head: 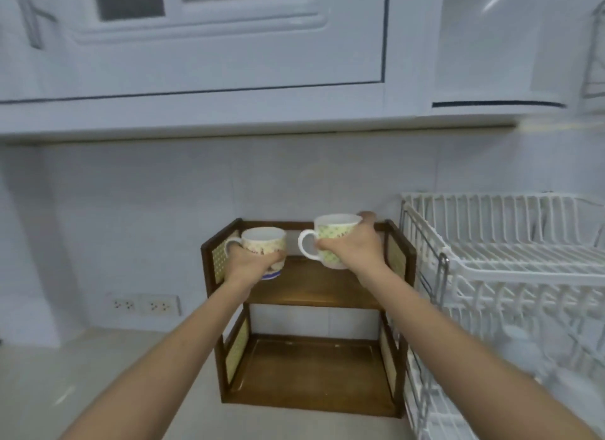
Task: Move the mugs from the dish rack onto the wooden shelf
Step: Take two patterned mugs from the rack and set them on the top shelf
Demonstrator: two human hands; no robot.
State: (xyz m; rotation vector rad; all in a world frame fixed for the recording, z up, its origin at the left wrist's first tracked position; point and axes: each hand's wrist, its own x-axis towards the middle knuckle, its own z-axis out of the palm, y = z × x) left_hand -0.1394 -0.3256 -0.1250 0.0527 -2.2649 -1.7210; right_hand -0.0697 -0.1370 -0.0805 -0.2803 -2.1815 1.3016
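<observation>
The white dish rack [510, 262] stands at the right, just beside the wooden shelf [307, 295], so you carry each mug only a short way sideways. I see no mug in the rack, though its lower part is blurred.

The shelf has two levels, both open toward you; this is why you come from the near side. The bottom board is bare, and the upper board is bare between your hands.

Your right hand [352, 246] wraps the right mug [330, 240] around its body, with the handle free and pointing left. This mug is upright and seems to be above the upper board, not resting on it.

Your left hand [252, 259] holds the left mug [263, 244] from the near side, one finger through the handle. It is lower, near the left wall; whether it touches the board I cannot tell. Keeping both upright lets you set them down flat, I think.
</observation>
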